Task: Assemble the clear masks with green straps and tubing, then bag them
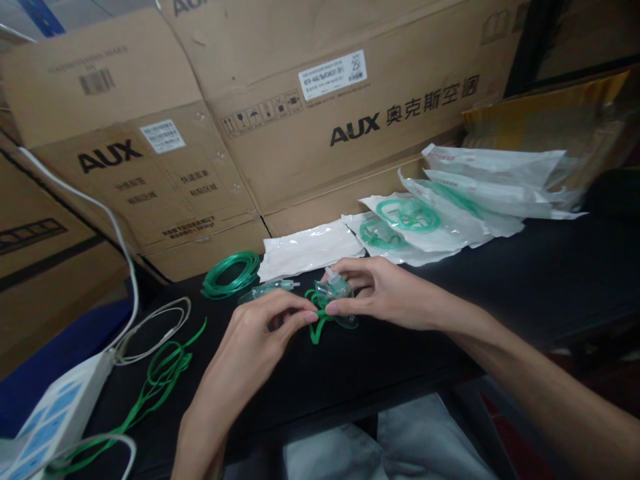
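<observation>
My left hand (265, 330) pinches a green elastic strap (316, 331) between thumb and fingertips. Around a clear plastic mask (345, 290) with a whitish connector on top, my right hand (377, 290) is closed, its thumb close to the strap. The strap hangs in a small loop below my fingertips, beside the mask. Just behind my left hand lies another clear piece with a pale tip (274, 288), partly hidden. A coil of green tubing (231, 275) rests on the black table (400, 360) further left.
White packets (313, 250) lie behind my hands; more packets with green tubing (415, 217) stretch to the right. Large cardboard boxes (300, 153) stand at the back. Loose green straps (160, 380), a white cable (120, 233) and a power strip (65, 407) are at left.
</observation>
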Tool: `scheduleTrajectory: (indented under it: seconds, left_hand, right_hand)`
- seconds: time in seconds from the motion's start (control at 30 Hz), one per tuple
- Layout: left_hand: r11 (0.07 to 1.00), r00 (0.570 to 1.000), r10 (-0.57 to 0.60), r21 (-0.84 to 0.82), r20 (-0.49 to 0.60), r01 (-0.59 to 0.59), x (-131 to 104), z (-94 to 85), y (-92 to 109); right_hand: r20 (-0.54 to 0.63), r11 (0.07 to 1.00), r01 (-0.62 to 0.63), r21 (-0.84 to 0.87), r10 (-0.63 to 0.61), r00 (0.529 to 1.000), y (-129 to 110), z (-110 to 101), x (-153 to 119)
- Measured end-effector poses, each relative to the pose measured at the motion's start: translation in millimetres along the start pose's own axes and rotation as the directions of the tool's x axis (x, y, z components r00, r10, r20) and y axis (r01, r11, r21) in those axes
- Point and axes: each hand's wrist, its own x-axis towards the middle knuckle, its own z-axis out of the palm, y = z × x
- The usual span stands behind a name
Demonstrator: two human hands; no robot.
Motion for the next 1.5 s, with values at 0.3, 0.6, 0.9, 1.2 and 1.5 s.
scheduleTrajectory:
  seconds: [0.3, 0.6, 0.9, 1.2, 1.5]
  left_hand:
    - [0.999, 0.999, 0.031, 0.018, 0.044, -0.032, 0, -1.3, -2]
    - [0.996, 0.985, -0.094, -0.013, -0.144, 0.093, -1, -7.8, -6]
    - [0.993, 0.952, -0.106, -0.075, -0.287, 0.088, -2, 3.2, 4]
    - [0.944, 0.940, -0.301, -0.191, -0.163, 0.269, 7, 12.1, 2]
    - [0.935, 0.956, -0.267, -0.274, -0.120, 0.227, 9, 15.3, 2]
  right_hand:
    - [-0.019, 1.000, -0.004, -0.030, 0.004, 1.000, -1, 1, 0]
    - [0.035, 0.977, -0.026, 0.211, 0.019, 0.999, -3, -11, -1]
    - [-0.034, 0.974, 0.029, 0.223, -0.022, 0.999, -2, -9, 1]
    - [-0.147, 0.973, 0.207, -0.106, -0.221, 0.964, -9, 5, -2]
    - [-0.114, 0.921, 0.312, -0.235, -0.345, 0.932, -4, 11, -4]
